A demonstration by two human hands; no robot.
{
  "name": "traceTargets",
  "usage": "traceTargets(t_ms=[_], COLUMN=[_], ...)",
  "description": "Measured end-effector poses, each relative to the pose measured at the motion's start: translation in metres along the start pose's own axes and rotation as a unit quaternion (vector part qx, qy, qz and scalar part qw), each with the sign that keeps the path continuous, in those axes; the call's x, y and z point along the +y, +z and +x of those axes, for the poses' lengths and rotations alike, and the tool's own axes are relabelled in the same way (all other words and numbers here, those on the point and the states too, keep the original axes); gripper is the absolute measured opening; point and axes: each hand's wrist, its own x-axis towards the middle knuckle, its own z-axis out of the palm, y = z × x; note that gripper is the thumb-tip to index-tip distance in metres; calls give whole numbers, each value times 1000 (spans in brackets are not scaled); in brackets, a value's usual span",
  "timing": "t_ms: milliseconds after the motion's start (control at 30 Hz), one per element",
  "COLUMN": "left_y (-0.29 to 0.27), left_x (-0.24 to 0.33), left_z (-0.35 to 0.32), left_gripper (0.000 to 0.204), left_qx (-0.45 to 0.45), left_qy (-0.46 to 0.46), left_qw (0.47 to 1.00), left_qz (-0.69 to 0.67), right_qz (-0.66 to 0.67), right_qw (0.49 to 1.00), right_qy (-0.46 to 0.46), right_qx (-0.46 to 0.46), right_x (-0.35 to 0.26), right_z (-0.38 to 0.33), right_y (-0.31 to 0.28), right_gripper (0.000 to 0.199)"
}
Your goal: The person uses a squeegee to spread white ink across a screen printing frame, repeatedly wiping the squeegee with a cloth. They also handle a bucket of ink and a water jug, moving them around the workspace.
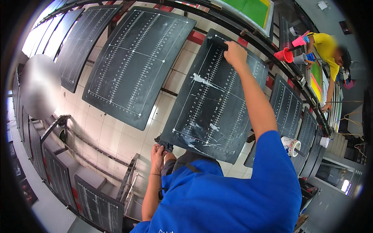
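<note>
In front of me lies a black board [211, 101] printed with white ruled scales, lines and dots. White smears mark its middle and near end. Stretched to the far end of this board, my right hand [236, 54] is closed on a dark, flat bar-like thing [217, 42] that rests on the surface. Its exact kind is hard to tell against the black. My left hand [157, 154] is down by the board's near left corner, fingers closed on a crumpled black cloth [166, 146].
Another printed black board [136, 62] lies to the left, with more beyond it. Dark metal rails [101, 147] run at lower left. A paint-streaked tub [290, 146] stands at right. At far right a person in yellow [324, 46] works near a red bucket [284, 55] and a green-yellow screen frame [316, 83].
</note>
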Motion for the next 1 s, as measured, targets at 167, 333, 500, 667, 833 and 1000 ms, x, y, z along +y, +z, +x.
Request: traceTargets(t_ms=[167,333,500,667,833,1000], left_y=[-9,11,40,40,43,43], left_x=[-7,-11,-5,-20,-20,-27], left_z=[-14,-13,-23,-27,-31,-33], left_gripper=[10,10,9,6,4,4], left_qx=[15,40,41,39,35,26], left_qy=[4,22,70,114,153,182], left_qw=[1000,998,996,993,987,982], left_qz=[-12,-34,-42,6,35,37], right_qz=[7,34,75,86,93,98], right_qw=[999,995,984,974,962,951], right_qy=[-43,-92,-147,-196,-245,-286], right_qx=[21,-23,-66,-77,-73,-58], right_x=[-35,-89,-126,-140,-151,-157], right_z=[-34,-145,-224,-264,-292,-313], right_y=[8,-7,-21,-25,-29,-27], right_gripper=[34,22,37,38,34,36])
